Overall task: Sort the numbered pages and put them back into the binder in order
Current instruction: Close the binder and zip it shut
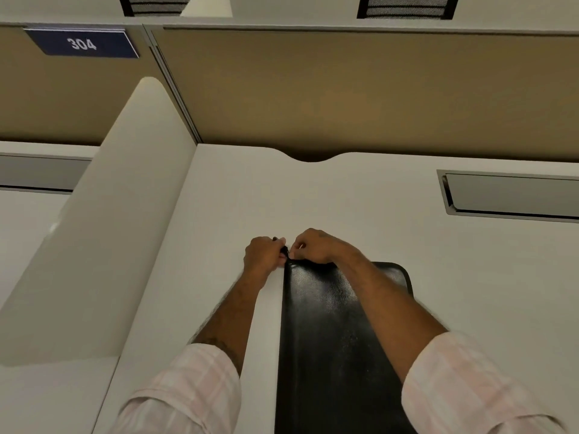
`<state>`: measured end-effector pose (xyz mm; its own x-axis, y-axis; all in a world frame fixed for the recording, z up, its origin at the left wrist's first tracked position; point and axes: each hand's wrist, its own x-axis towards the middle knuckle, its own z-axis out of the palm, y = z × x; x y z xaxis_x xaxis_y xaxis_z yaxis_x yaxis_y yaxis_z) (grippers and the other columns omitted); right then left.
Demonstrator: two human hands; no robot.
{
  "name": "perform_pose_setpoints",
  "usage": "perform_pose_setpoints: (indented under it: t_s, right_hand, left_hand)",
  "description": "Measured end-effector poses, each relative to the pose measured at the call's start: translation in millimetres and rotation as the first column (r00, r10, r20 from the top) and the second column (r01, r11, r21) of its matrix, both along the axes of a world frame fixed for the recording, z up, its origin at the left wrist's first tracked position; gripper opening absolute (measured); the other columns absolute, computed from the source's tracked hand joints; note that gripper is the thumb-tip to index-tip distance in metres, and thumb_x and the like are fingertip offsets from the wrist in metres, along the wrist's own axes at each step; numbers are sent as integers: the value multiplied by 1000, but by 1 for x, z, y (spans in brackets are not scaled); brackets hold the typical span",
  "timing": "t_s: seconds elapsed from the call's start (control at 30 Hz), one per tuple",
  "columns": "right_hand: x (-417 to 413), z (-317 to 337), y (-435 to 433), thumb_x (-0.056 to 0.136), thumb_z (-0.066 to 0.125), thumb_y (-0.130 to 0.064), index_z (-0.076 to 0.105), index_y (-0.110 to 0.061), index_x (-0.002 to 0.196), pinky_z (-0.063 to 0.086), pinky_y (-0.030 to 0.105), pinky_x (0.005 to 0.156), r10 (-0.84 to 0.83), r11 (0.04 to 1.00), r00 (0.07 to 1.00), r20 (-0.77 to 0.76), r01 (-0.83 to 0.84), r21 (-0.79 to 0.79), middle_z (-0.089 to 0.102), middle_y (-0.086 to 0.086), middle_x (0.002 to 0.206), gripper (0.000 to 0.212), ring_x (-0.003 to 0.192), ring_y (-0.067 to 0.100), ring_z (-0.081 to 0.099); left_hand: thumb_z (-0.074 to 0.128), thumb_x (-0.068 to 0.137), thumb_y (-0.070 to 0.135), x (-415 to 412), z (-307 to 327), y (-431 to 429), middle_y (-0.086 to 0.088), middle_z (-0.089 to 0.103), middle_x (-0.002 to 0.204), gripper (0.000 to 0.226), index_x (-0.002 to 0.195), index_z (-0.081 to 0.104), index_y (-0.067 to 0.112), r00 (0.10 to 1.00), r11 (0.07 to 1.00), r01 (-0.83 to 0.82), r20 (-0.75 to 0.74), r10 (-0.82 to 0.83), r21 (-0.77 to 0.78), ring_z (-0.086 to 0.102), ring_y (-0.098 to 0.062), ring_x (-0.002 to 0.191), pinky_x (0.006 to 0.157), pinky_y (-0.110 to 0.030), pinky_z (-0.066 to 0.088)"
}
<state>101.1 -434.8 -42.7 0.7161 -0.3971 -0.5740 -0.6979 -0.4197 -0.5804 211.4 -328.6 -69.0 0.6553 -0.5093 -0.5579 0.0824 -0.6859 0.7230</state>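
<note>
Rolled pale sleeves [188, 389] sat nearest, and between the forearms the black binder [329, 339] lay flat and closed on the desk [470, 277]. Its glossy cover looked slick, stiff and fairly heavy, best taken by an edge or the spine. At the binder's far left corner the left hand [261, 255] and right hand [313, 247] met, fingers curled tight, pinching that corner at something small and dark, perhaps a zip pull.
</note>
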Motion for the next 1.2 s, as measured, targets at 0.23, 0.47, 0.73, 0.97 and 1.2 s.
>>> perform_pose_setpoints:
  t_s: [0.23, 0.47, 0.73, 0.97, 1.2]
  right_hand:
    - [-1, 10, 1, 91, 66, -21, 72, 0, 107, 50, 38, 90, -176, 982, 984, -34, 178, 63, 69, 13, 112, 27, 91, 16, 57]
    - [-2, 27, -16, 86, 71, -28, 67, -4, 90, 41, 31, 75, -278, 948, 946, -169, 299, 113, 60, 9, 91, 24, 81, 19, 51]
    - [-19, 55, -40, 93, 62, -11, 50, -9, 67, 32, 23, 52, -219, 962, 918, -332, 260, 86, 45, 3, 68, 28, 55, 12, 35]
    - [-83, 64, -74, 93, 62, -6, 50, -9, 69, 29, 16, 42, -309, 938, 866, -393, 346, 25, 52, -4, 46, 27, 32, 3, 39]
    - [-133, 37, -77, 87, 71, -16, 68, -7, 88, 51, 34, 81, -619, 724, 721, -312, 678, 130, 56, 3, 66, 9, 58, 12, 45]
  left_hand:
    - [59, 94, 32, -8, 15, 6, -9, 69, 94, 25, 89, 63, 7, 1000, 998, 10, -1, -10, -65, 68, -25, 93, 79, -46, 58]
    - [55, 99, 31, -16, 20, 1, -8, 66, 102, 19, 93, 58, 14, 997, 993, 19, 78, -10, -115, 67, -24, 94, 75, -45, 61]
    - [52, 101, 27, -33, 30, -9, -9, 66, 105, 18, 105, 57, 10, 985, 958, -174, -56, 165, -229, 70, -24, 93, 75, -42, 62]
    - [52, 101, 20, 2, 21, 16, -17, 68, 106, 27, 114, 59, -2, 876, 866, -458, -271, 400, -201, 70, -20, 80, 56, -28, 56]
    - [48, 103, 34, 0, 25, 16, -13, 69, 110, 29, 122, 43, 12, 835, 861, -466, -425, 350, -205, 69, -24, 93, 80, -42, 58]
